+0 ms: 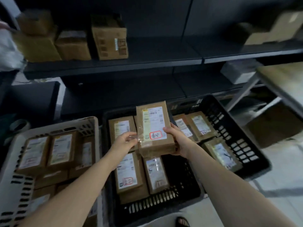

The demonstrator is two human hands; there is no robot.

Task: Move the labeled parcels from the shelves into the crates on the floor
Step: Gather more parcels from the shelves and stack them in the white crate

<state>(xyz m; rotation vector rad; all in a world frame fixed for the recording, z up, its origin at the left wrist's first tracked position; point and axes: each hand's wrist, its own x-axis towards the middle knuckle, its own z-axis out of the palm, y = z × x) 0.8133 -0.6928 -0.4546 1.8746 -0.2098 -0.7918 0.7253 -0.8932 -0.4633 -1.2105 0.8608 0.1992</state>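
A brown labeled parcel [154, 126] with a white shipping label and a red-ringed mark hovers over the black crate [242, 133]. My right hand [178, 141] grips its lower right edge. My left hand [124, 141] pinches its lower left edge at the clear tape. The black crate holds several labeled parcels lying flat. To the left, a beige crate [16, 185] holds several more. On the dark shelf [114, 63] above stand brown cardboard boxes [109, 38], at the upper left.
A metal rack [278, 89] with boxes stands at the right. More boxes [275, 31] sit on the shelf's far right. A tape roll [19, 125] lies left of the beige crate. A sandalled foot [182, 222] shows at the bottom edge on pale floor tiles.
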